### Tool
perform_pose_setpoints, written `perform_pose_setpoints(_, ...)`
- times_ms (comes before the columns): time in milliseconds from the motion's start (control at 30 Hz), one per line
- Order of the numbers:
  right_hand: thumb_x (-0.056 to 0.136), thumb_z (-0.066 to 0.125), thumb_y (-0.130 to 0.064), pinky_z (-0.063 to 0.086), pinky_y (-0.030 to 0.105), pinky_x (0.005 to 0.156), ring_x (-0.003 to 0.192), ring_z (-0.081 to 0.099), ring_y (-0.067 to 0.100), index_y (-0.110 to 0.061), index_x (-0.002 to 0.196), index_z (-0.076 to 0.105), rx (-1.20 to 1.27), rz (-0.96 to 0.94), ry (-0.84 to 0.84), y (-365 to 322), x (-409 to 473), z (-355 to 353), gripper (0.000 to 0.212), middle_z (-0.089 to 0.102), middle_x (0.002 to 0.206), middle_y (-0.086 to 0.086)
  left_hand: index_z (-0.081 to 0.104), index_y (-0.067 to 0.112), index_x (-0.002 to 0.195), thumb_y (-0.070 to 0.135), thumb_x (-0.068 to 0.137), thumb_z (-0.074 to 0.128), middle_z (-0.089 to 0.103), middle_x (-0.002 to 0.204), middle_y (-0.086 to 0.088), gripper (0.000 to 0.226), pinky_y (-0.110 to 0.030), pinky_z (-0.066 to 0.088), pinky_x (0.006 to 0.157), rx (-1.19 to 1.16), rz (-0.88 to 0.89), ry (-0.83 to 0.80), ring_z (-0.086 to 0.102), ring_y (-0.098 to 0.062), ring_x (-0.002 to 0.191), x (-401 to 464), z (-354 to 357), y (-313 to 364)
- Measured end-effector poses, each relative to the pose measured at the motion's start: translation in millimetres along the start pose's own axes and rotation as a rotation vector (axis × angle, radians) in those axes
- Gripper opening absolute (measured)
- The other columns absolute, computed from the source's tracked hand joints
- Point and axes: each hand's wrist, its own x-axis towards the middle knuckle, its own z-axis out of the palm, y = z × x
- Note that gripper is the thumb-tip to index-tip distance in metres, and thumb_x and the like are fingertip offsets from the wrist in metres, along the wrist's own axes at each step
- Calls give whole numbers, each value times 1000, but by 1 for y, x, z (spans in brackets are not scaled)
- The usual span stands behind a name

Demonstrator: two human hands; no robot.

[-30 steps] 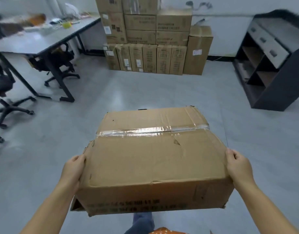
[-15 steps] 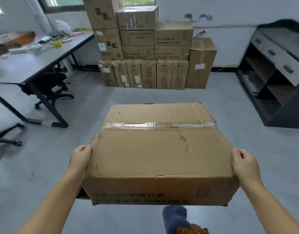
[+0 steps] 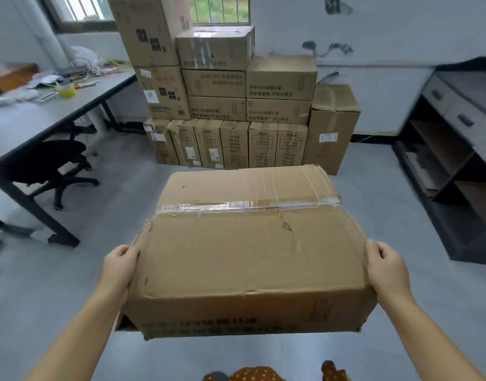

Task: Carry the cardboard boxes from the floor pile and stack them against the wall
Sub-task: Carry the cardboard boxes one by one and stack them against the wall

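I carry a large worn cardboard box (image 3: 250, 251) with clear tape across its top, held off the floor in front of me. My left hand (image 3: 119, 266) grips its left side and my right hand (image 3: 387, 270) grips its right side, fingers curled over the top edges. Straight ahead, a stack of cardboard boxes (image 3: 230, 105) stands against the white wall under a window. A row of narrow upright boxes forms its bottom layer. A taller single box (image 3: 332, 127) stands at the stack's right end.
A grey desk (image 3: 43, 114) with clutter on it runs along the left, with a black office chair (image 3: 57, 166) under it. A dark shelf unit with drawers (image 3: 456, 149) lines the right side. Grey floor (image 3: 373, 193) lies between me and the stack.
The wall stack has come closer and larger in view as I walk forward with the box. Both hands keep the same hold on the box's sides.
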Motion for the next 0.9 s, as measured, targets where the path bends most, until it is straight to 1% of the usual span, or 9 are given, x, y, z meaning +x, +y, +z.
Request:
perform_pose_setpoints(233, 101, 39, -28, 18, 36, 53, 57, 27, 20, -12, 64, 30, -28, 6, 49, -32, 133, 22, 41, 30, 60, 6, 60, -4, 87, 14, 93, 49, 54, 84, -19, 22, -39, 37, 67, -5, 33, -36, 46, -26, 74, 95, 99, 76)
perform_pose_setpoints(300, 101, 39, -28, 18, 36, 53, 56, 28, 20, -12, 64, 30, -30, -2, 77, -45, 176, 35, 41, 30, 60, 6, 58, -10, 92, 14, 93, 49, 52, 84, -19, 25, -38, 35, 66, -29, 44, -53, 44, -26, 75, 131, 128, 98)
perform_pose_setpoints(400, 100, 39, -28, 17, 35, 53, 56, 27, 19, -14, 64, 28, -17, 4, 110, -71, 249, 61, 41, 29, 60, 5, 59, -9, 90, 14, 93, 49, 51, 82, -18, 24, -38, 34, 64, -64, 67, -77, 43, -26, 74, 199, 174, 139)
perform_pose_setpoints(467, 100, 38, -30, 17, 34, 55, 57, 25, 19, -15, 65, 27, 1, -4, 125, -91, 297, 80, 39, 26, 60, 4, 59, -5, 84, 14, 93, 49, 55, 83, -19, 23, -38, 37, 64, -70, 105, -93, 47, -28, 75, 244, 205, 179)
perform_pose_setpoints(567, 100, 37, -33, 19, 34, 57, 59, 27, 21, -13, 66, 28, 50, 15, 159, -116, 366, 100, 40, 26, 62, 6, 59, -4, 87, 15, 93, 49, 57, 83, -21, 23, -38, 39, 64, -67, 148, -116, 48, -27, 74, 308, 245, 239)
perform_pose_setpoints(667, 100, 37, -34, 20, 34, 55, 60, 32, 22, 0, 71, 37, 68, 18, 215, -146, 431, 116, 45, 33, 65, 10, 60, -1, 85, 16, 93, 48, 57, 81, -19, 22, -37, 39, 64, -73, 212, -137, 49, -27, 73, 366, 282, 307)
perform_pose_setpoints(733, 101, 37, -32, 18, 33, 55, 57, 29, 21, -4, 67, 33, 83, -4, 265, -169, 466, 125, 44, 30, 62, 9, 61, -2, 85, 15, 92, 48, 56, 81, -17, 23, -36, 38, 65, -67, 245, -135, 48, -26, 74, 399, 307, 346)
perform_pose_setpoints(800, 100, 37, -31, 16, 33, 56, 55, 26, 21, -10, 65, 29, 85, -32, 299, -190, 503, 130, 42, 27, 60, 7, 59, -2, 80, 16, 91, 48, 54, 75, -14, 23, -34, 35, 60, -67, 275, -138, 45, -23, 68, 427, 331, 381)
perform_pose_setpoints(900, 100, 37, -29, 18, 34, 55, 57, 29, 22, -6, 67, 34, 86, -43, 327, -214, 564, 135, 41, 31, 62, 9, 55, 4, 70, 16, 88, 50, 48, 66, -9, 22, -32, 32, 57, -100, 290, -145, 40, -22, 63, 466, 369, 428)
